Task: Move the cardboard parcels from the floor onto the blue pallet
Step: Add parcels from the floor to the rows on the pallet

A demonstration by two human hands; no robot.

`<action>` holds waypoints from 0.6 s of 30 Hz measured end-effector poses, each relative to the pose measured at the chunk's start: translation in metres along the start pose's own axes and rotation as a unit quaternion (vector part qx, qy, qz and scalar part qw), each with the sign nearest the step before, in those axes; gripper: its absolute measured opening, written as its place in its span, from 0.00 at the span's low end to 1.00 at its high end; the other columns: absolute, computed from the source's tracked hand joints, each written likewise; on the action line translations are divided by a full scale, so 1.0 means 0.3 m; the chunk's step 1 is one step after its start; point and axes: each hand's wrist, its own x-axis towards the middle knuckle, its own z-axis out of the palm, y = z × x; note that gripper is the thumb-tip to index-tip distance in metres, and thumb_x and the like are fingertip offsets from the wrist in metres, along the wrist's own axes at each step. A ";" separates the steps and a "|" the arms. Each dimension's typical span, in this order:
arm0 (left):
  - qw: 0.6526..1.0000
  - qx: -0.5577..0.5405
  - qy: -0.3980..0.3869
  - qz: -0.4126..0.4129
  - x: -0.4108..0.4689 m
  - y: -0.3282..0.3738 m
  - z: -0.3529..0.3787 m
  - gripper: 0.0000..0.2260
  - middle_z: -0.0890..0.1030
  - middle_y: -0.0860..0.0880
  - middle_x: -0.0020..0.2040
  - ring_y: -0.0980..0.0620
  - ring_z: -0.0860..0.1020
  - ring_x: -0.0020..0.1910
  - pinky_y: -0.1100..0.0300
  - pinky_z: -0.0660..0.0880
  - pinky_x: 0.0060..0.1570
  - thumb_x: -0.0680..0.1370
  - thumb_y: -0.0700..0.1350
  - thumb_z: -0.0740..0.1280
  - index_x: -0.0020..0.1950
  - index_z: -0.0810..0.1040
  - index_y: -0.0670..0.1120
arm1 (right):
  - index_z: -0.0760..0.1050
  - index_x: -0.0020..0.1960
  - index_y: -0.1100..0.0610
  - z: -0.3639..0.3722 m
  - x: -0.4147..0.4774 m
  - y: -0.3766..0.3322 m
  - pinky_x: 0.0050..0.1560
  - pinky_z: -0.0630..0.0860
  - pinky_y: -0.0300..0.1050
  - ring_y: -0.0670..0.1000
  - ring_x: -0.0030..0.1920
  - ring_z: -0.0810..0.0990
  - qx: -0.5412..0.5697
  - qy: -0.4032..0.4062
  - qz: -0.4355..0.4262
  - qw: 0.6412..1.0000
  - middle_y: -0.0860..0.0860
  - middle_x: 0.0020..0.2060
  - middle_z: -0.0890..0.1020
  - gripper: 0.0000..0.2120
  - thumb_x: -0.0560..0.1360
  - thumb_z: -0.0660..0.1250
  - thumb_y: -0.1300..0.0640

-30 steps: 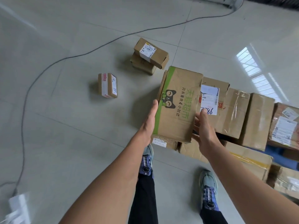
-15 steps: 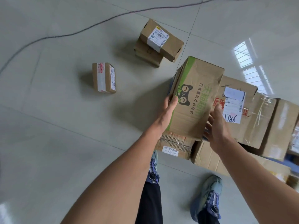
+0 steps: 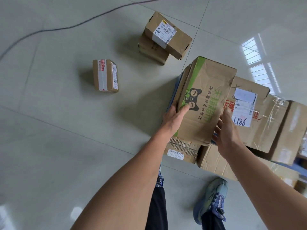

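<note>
Green-printed parcel (image 3: 204,103), long axis pointing away from the person, grasped at its near end by left grip (image 3: 176,117) and right grip (image 3: 227,135), seemingly seated on stacked parcels (image 3: 181,146).

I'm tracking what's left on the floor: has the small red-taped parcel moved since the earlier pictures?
No. The red-taped parcel lies left of the stacked parcels, just as before.
</note>
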 end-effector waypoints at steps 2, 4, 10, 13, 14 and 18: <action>1.000 0.004 0.002 -0.002 -0.001 -0.006 -0.002 0.37 0.63 0.50 0.81 0.45 0.62 0.79 0.39 0.60 0.77 0.77 0.69 0.62 0.83 0.57 0.60 | 0.78 0.62 0.45 0.004 -0.003 0.001 0.73 0.69 0.65 0.57 0.68 0.76 0.003 0.002 -0.005 1.000 0.49 0.64 0.81 0.28 0.82 0.47 0.30; 1.000 0.011 -0.003 -0.006 -0.006 -0.007 0.002 0.38 0.60 0.51 0.83 0.45 0.60 0.80 0.37 0.58 0.77 0.77 0.70 0.62 0.83 0.55 0.59 | 0.78 0.59 0.43 0.005 -0.008 -0.001 0.72 0.70 0.65 0.56 0.67 0.77 0.003 0.003 -0.008 1.000 0.47 0.62 0.82 0.26 0.82 0.47 0.30; 0.998 0.058 0.005 -0.011 -0.015 0.011 0.005 0.40 0.55 0.51 0.85 0.45 0.55 0.82 0.36 0.52 0.79 0.77 0.72 0.59 0.85 0.52 0.57 | 0.78 0.68 0.48 -0.001 -0.015 -0.002 0.72 0.72 0.60 0.53 0.66 0.78 0.001 0.003 -0.018 1.000 0.48 0.64 0.82 0.31 0.83 0.46 0.31; 0.999 0.051 0.001 -0.012 -0.019 0.021 0.002 0.40 0.52 0.51 0.85 0.46 0.52 0.83 0.35 0.51 0.79 0.79 0.70 0.59 0.85 0.49 0.55 | 0.75 0.72 0.50 -0.011 -0.029 0.001 0.74 0.70 0.60 0.53 0.69 0.77 0.003 0.000 -0.031 1.000 0.50 0.68 0.80 0.33 0.84 0.45 0.32; 0.999 0.043 0.001 -0.015 -0.024 0.028 0.000 0.41 0.50 0.51 0.85 0.46 0.50 0.83 0.35 0.50 0.79 0.79 0.70 0.60 0.85 0.47 0.55 | 0.75 0.73 0.51 -0.014 -0.036 0.001 0.75 0.69 0.59 0.53 0.70 0.77 0.004 0.001 -0.041 0.999 0.50 0.69 0.80 0.32 0.84 0.45 0.33; 0.999 0.022 0.023 -0.005 -0.060 0.060 -0.018 0.40 0.49 0.50 0.86 0.44 0.50 0.83 0.35 0.53 0.79 0.81 0.67 0.61 0.85 0.45 0.55 | 0.68 0.78 0.53 -0.028 -0.078 -0.003 0.77 0.65 0.57 0.50 0.73 0.73 0.006 0.028 -0.067 0.997 0.50 0.74 0.75 0.32 0.84 0.47 0.34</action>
